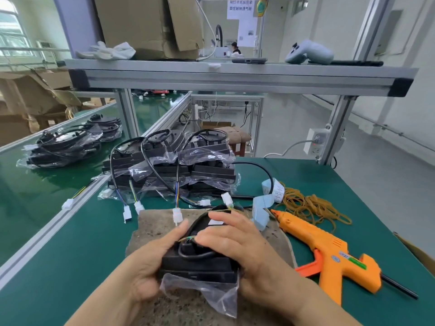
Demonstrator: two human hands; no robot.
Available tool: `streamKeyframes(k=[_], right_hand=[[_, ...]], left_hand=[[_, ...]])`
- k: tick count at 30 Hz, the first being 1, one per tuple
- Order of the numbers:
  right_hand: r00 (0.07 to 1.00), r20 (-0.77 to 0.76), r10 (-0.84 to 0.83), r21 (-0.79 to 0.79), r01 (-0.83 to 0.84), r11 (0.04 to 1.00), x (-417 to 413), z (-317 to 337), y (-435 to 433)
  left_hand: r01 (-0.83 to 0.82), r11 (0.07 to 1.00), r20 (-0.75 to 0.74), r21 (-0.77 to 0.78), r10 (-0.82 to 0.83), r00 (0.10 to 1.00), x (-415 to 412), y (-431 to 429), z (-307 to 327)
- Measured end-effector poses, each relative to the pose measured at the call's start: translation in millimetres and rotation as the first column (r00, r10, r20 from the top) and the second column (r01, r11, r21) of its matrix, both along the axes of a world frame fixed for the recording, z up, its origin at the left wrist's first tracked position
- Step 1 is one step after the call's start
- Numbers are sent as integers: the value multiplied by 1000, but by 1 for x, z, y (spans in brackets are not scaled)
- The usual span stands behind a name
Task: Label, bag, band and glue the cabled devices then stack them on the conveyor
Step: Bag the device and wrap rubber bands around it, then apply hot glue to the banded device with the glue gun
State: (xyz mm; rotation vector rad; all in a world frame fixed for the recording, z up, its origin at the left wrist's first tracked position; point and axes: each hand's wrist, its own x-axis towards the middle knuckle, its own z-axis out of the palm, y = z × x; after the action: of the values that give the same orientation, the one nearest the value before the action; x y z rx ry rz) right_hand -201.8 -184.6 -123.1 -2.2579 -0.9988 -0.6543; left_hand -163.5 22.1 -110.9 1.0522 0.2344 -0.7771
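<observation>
A black box (pixel 200 264) with a cable (pixel 195 254) is over the middle of the brown mat (pixel 157 222) on the desk (pixel 70 255). Two hands hold it.

The left hand (pixel 148 264) grips its left side, with the fingers curled under and the thumb on top. The right hand (pixel 237 243) lies over the top with its fingers laid nearly flat, pressing the cable loop down. Its thumb is hidden. A clear bag (pixel 211 295) hangs off the near end of the box, only partly on.

The box looks hard and maybe a bit heavy, so it is best held by its two side edges. The bag looks thin and slippery. It could slide off or tear, so it is best pulled by its open rim. The cable looks springy and may pop out, so the loop needs holding down.

Rubber bands (pixel 313 208) and an orange glue gun (pixel 329 255) lie to the right of the mat. More bagged boxes (pixel 176 168) are piled behind the mat.
</observation>
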Motion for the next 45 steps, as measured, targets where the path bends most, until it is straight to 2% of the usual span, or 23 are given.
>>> streamKeyframes(k=[3,7,12,15,18,21,23,25,29,33,36,38,40,42,43,45], right_hand=[[997,-13,-74,-141,72,987,0,-5,-7],[945,-194,-263,-375,176,910,1,-3,-22],[794,-289,-535,-424,395,815,-3,-8,-42],[635,-328,-699,-304,630,715,-13,-9,-53],[378,-335,-863,-258,844,470,-29,-11,-70],[174,-365,-915,-295,910,291,-45,-15,-83],[81,-412,-908,-348,906,239,-52,-19,-86],[38,-458,-888,-368,901,228,-55,-20,-87],[26,-506,-862,-367,898,242,-60,-20,-87],[30,-566,-824,-399,865,305,-65,-22,-89],[42,-673,-738,-259,921,289,-68,-21,-97],[56,-816,-575,-101,966,238,-70,-17,-105],[151,-930,-335,101,982,163,-72,-13,-111],[327,-934,-146,321,945,63,-72,-8,-112],[409,-905,-117,408,912,26,-72,-4,-110],[531,-823,-203,539,842,17,-70,7,-103]], left_hand=[[-19,1000,31,-25,19,999,3,-2,-14],[-54,998,207,28,47,977,6,-9,-28],[-187,964,441,189,87,893,10,-15,-41],[-190,939,513,286,17,858,7,-17,-45],[-294,814,645,501,-125,754,8,-17,-47],[-391,680,686,620,-229,691,8,-15,-48],[-405,660,678,633,-220,701,9,-14,-50],[-404,668,677,625,-207,706,9,-14,-51],[-409,680,684,609,-189,704,7,-15,-51],[-403,693,686,597,-181,705,6,-14,-50],[-400,701,686,590,-174,706,6,-14,-51],[-405,701,696,587,-181,695,5,-14,-52],[-409,697,702,588,-189,687,5,-13,-54],[-405,703,704,585,-193,684,5,-13,-55],[-400,706,703,585,-194,685,5,-13,-55],[-399,709,700,582,-187,689,5,-14,-55]])
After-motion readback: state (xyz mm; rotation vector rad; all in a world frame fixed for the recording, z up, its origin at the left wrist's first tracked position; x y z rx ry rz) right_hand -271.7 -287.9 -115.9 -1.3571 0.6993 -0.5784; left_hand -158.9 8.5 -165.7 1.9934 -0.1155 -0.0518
